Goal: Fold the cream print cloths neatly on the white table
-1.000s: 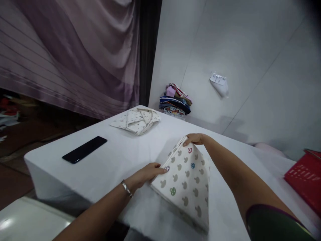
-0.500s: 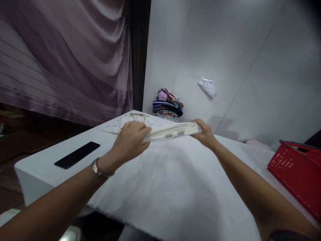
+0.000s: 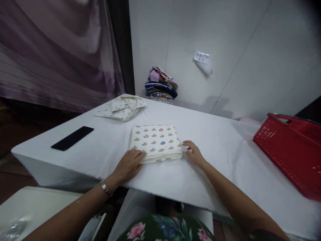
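A folded white cloth [image 3: 156, 139] with grey mushroom-like prints and a few coloured ones lies flat on the white-covered table [image 3: 200, 117]. At its front left corner is my left hand [image 3: 130, 164], fingertips over the edge and thumb low in front, closed on the corner. My right hand [image 3: 194, 154] is beside the right edge, fingers apart and slightly bent, with nothing held. Farther back on the left lies a loosely folded white printed garment [image 3: 124, 108].
A black phone [image 3: 72, 138] lies on the table's left. To the right stands a red basket [image 3: 288, 150]. A pile of folded clothes [image 3: 162, 85] is behind the table by the wall, where a labelled plastic sleeve [image 3: 203, 62] hangs. A white surface [image 3: 32, 207] sits low at left.
The folded cloth, held up edge-on between both hands before, has come down flat onto the table nearer to me. My right hand has let go of its edge.
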`<action>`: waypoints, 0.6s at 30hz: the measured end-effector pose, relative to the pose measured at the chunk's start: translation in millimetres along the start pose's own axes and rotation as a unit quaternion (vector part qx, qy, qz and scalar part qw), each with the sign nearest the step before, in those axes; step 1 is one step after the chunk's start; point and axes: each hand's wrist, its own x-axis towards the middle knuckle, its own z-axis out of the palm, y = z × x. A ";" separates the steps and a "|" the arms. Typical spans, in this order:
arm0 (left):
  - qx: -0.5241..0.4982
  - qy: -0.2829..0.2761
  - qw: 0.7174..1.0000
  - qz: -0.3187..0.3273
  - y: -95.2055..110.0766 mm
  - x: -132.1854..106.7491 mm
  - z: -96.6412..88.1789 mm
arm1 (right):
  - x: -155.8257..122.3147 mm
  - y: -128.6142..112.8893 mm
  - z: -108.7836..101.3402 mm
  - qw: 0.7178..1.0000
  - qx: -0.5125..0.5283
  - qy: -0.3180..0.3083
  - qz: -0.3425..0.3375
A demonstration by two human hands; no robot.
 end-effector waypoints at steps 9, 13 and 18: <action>-0.060 0.075 0.990 -0.102 -8.6 -6.9 -4.6 | 11.1 -19.7 7.8 0.943 0.071 -0.105 0.309; -0.071 0.064 0.990 -0.103 -10.1 -7.7 -1.0 | 18.6 -27.7 8.9 0.933 0.091 -0.123 0.324; -0.074 0.051 0.991 -0.096 -11.2 -11.0 3.3 | 16.7 -26.2 9.0 0.944 0.113 -0.067 0.304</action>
